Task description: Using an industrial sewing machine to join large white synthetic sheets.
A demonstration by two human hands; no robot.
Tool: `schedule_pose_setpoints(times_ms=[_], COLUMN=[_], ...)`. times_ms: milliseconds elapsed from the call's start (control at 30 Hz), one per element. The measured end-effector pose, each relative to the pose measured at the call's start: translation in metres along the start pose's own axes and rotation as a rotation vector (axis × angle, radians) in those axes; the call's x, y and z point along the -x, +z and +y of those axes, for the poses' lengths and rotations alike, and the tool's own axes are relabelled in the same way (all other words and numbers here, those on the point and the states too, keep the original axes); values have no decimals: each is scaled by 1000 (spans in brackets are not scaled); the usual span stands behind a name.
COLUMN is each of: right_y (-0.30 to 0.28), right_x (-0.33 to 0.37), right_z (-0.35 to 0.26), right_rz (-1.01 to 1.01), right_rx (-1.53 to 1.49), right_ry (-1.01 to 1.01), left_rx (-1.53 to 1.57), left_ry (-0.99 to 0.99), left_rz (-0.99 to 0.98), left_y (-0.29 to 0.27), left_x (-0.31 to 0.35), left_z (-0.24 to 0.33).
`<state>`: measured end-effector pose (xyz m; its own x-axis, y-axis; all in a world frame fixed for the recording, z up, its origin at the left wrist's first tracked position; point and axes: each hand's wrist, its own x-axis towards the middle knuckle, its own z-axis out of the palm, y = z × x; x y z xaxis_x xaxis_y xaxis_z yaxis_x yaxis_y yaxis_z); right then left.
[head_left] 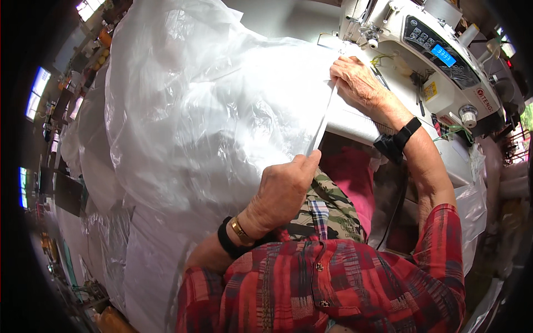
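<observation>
A large, shiny, translucent white plastic sheet (pixel 194 111) spreads in loose folds from the sewing table down to my left. My left hand (pixel 286 186) is closed on its right edge, pinching it between thumb and fingers near my lap. Farther up, my right hand (pixel 358 82) grips the same edge with bent fingers, just in front of the sewing machine's needle area. Between both hands the edge runs as a taut narrow strip. The white sewing machine (pixel 449 94) stands at the upper right. Whether the sheet lies under its presser foot is hard to see.
A lit blue display (pixel 444 54) sits on the machine's dark control panel. Tweezers-like dark tools and loose threads lie on the table beneath the machine arm. Camouflage cloth (pixel 336 202) covers my lap. Clear plastic (pixel 472 194) hangs at the table's right side.
</observation>
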<state>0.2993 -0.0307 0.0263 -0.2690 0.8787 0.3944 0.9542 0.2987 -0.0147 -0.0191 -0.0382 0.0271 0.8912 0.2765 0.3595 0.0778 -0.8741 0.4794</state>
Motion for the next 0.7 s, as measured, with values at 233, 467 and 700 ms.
schedule_pose_setpoints(times_ms=[233,467,700], right_y=[-1,11,22], right_x=[-5,-3,11], right_z=[-6,-2,-8], right_rz=[-18,48,163], right_rx=[29,64,-14], right_ry=[12,110,501], left_rx=[118,314,389], left_ry=[-112,-106,-57], left_rz=[19,0,-26], left_y=[7,23,35], left_x=[9,4,-15], left_z=[-9,-19,-15])
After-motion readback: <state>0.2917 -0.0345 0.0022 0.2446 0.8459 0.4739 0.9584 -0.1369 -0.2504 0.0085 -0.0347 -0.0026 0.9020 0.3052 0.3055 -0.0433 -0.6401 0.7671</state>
